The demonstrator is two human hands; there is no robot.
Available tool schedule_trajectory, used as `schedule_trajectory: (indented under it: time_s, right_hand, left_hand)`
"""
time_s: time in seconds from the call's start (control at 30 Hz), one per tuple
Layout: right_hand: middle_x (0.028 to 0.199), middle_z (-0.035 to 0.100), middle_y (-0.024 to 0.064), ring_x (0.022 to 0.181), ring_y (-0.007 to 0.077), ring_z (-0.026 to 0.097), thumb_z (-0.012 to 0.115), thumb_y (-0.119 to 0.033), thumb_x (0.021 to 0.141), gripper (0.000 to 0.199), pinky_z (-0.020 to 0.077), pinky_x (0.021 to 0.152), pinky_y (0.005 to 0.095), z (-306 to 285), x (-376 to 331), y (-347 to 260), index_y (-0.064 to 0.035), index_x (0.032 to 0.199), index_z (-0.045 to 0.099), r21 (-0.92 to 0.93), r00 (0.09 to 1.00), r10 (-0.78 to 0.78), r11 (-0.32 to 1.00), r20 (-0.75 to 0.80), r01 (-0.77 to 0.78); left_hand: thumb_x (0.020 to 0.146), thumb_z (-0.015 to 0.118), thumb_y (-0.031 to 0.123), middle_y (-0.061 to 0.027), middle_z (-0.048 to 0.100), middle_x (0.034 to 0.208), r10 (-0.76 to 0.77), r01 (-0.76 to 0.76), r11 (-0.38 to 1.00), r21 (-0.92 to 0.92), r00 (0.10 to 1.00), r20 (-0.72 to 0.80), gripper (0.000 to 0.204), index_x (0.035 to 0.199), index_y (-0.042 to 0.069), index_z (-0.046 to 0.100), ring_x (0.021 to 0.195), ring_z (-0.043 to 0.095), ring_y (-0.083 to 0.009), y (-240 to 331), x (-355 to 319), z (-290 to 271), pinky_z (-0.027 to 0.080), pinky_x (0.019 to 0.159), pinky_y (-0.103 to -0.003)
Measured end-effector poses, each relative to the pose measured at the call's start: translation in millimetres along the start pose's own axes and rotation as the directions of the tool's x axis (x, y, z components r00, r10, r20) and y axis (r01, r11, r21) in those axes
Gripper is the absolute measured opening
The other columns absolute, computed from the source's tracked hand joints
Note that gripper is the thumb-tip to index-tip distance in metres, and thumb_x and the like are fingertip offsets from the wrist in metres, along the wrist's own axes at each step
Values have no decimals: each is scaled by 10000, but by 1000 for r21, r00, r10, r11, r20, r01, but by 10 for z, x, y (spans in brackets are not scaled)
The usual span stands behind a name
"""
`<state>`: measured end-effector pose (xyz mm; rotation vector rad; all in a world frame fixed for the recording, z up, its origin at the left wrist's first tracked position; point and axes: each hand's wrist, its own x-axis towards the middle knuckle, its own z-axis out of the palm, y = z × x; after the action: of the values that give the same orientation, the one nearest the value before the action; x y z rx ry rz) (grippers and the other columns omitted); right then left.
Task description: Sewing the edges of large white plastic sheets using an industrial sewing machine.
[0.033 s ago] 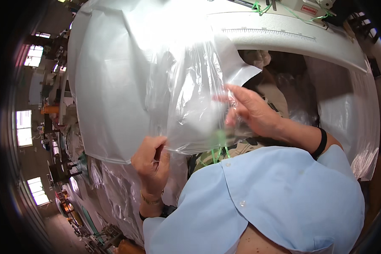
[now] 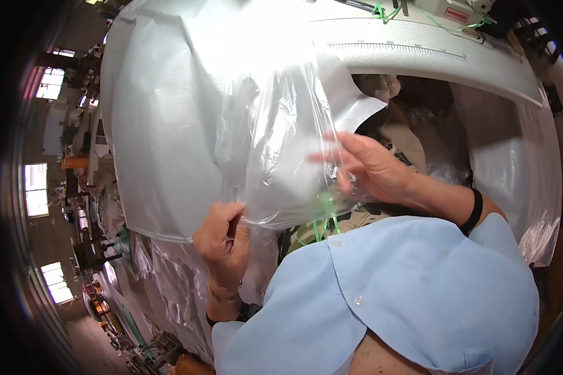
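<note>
A clear plastic bag [image 2: 281, 150] hangs in front of me over a large pale grey-white sheet [image 2: 162, 125]. My left hand [image 2: 225, 240] pinches the bag's lower left edge between thumb and fingers. My right hand [image 2: 369, 165] grips the bag's right side, and its fingertips show blurred through the plastic. Green thread [image 2: 324, 217] dangles just below the bag's lower right corner. The bag looks empty.
A white sewing-machine table [image 2: 419, 56] with a ruler strip curves across the top right, green thread [image 2: 381, 9] lying on it. More clear plastic [image 2: 525, 175] drapes at the right. A dark gap [image 2: 419, 106] lies under the table edge. Workshop windows [image 2: 37, 187] show far left.
</note>
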<state>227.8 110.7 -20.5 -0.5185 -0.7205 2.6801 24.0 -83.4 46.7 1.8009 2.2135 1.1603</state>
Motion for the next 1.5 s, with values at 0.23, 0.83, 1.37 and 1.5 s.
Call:
schedule_trajectory:
  time_s: [0.23, 0.83, 1.37, 1.5]
  right_hand:
    - [806, 705, 51, 617, 66, 615, 649, -221, 1000, 226, 498, 576, 201, -20, -30, -68, 2, 1005, 687, -478, 996, 88, 876, 15, -70]
    - [878, 650, 106, 779, 203, 625, 726, -199, 896, 234, 508, 724, 339, -44, -182, -194, -21, 1014, 631, -958, 850, -501, 130, 161, 257]
    - [828, 639, 31, 757, 149, 593, 636, -158, 963, 203, 461, 682, 314, -22, -105, -253, 14, 860, 605, -872, 887, -446, 379, 121, 309]
    - [759, 545, 123, 700, 181, 545, 613, -119, 963, 144, 442, 655, 330, 374, -246, -192, 11, 904, 594, -838, 831, -332, 170, 447, 518]
  left_hand:
    - [730, 718, -69, -108, 635, 811, 206, -300, 860, 413, 944, 257, 290, 1012, -10, 683, 625, 597, -223, -157, 70, -84, 468, 540, -312]
    - [898, 637, 51, 38, 607, 694, -228, 452, 780, -432, 849, 477, 104, 809, -3, 645, 646, 525, -14, 55, 561, 868, 396, 564, -193]
    - [919, 614, 13, 12, 634, 787, -336, 576, 517, -633, 817, 469, 44, 945, 12, 649, 689, 558, -27, 168, 452, 289, 417, 606, -182]
    - [934, 625, 6, 11, 644, 820, -252, 568, 474, -672, 819, 515, 41, 963, 1, 654, 709, 562, -24, 327, 433, 176, 446, 653, -178]
